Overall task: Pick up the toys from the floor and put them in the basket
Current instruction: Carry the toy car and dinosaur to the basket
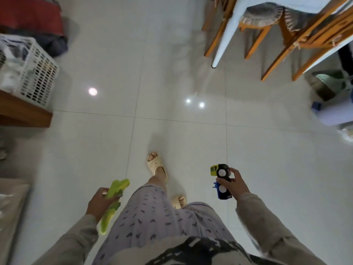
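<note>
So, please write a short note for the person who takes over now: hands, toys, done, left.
Left hand: shut on the green toy.
Right hand: shut on the toy truck.
White basket: far left, on a wooden surface; it already holds things, unclear which.
Done: both toys are off the floor.
Left: carry them over and drop them in the basket. No other toy shows on the floor.

Head camera — 1 wide-angle view, facing forward and steeply down.
Mounted at standing head height, it looks along the wearer's torso and legs to the tiled floor (172, 83); both hands sit near the lower edge — a white basket (38, 73) at far left, chairs (267, 39) top right.
</note>
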A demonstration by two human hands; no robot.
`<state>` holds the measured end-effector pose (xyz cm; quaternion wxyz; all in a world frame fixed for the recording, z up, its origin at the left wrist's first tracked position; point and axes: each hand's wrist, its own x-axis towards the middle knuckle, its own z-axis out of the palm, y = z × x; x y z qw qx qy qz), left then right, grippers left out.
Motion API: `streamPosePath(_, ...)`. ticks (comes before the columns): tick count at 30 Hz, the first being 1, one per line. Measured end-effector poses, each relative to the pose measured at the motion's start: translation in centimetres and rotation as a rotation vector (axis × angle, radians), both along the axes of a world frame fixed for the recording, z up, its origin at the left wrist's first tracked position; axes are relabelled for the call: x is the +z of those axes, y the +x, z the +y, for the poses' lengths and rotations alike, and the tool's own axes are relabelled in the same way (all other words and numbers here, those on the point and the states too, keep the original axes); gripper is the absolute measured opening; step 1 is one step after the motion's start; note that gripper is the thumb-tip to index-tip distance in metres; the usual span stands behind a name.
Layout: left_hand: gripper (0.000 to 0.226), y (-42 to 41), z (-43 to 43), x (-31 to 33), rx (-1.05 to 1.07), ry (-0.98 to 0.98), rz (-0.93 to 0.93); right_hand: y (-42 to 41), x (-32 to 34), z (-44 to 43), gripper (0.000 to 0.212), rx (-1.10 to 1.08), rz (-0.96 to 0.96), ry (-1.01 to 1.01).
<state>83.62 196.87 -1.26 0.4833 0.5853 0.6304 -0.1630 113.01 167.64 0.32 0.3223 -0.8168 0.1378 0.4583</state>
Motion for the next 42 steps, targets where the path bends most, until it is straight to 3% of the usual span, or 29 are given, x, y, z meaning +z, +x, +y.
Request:
streamPosePath(4,0.069,3.3,3.5,0.2,0.061,-0.037,-0.009,3.4,-0.9,4.4,0.068,0.029,0.035,-0.021)
streamPosePath(14,0.051,17.5,16.6,3.2,0.150,0.011,-0.184,14.0,-2.0,13.2,0.069,-0.080,0.058,-0.079)
streamPosePath(19,0.036,23.4,22.0,3.6,0.230,0.052,-0.276,20.3,-2.3,19.8,0.069,-0.006,0.042,-0.073)
streamPosePath(23,0.034,26.0,24.2,2.2,0.345,0.055,-0.242,25.8,-3.2,26.7,0.067,0.130,0.034,-0.074)
streamPosePath(29,0.041,27.5,23.8,0.6,0.520,-0.010,-0.057,34.9,-2.3,39.4,0.072,0.404,-0.045,-0.058)
streamPosePath(35,0.092,29.3,22.5,0.8,0.843,-0.011,-0.040,42.2,-0.5,52.0,0.069,0.628,-0.095,0.026)
streamPosePath(42,0.090,31.5,25.7,0.7,1.041,-0.026,-0.053,44.4,-0.6,63.0,0.060,0.716,-0.100,0.082)
